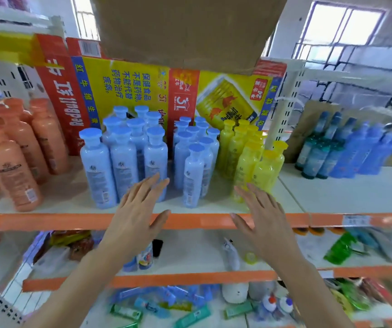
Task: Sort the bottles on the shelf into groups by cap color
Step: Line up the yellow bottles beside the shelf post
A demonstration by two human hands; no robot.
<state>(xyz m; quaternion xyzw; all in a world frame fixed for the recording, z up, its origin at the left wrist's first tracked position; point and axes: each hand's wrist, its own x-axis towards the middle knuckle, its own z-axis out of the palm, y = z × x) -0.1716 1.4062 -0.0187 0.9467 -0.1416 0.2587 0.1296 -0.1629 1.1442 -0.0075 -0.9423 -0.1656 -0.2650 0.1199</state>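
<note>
Several blue-capped bottles stand in two clusters mid-shelf, a left cluster (124,157) and a right cluster (196,157). Several yellow-capped bottles (249,157) stand right of them. Orange bottles (17,147) fill the shelf's left end. My left hand (138,209) hovers open in front of the left blue cluster, fingertips near the bottle bases. In front of the yellow bottles my right hand (261,214) is spread open. Neither hand holds anything.
The white shelf (72,204) has an orange front edge. A flattened red and yellow carton (143,86) backs it, and a brown box (185,31) hangs overhead. Dark blue and teal bottles (346,150) stand on the neighbouring shelf. Lower shelves hold mixed small goods (166,301).
</note>
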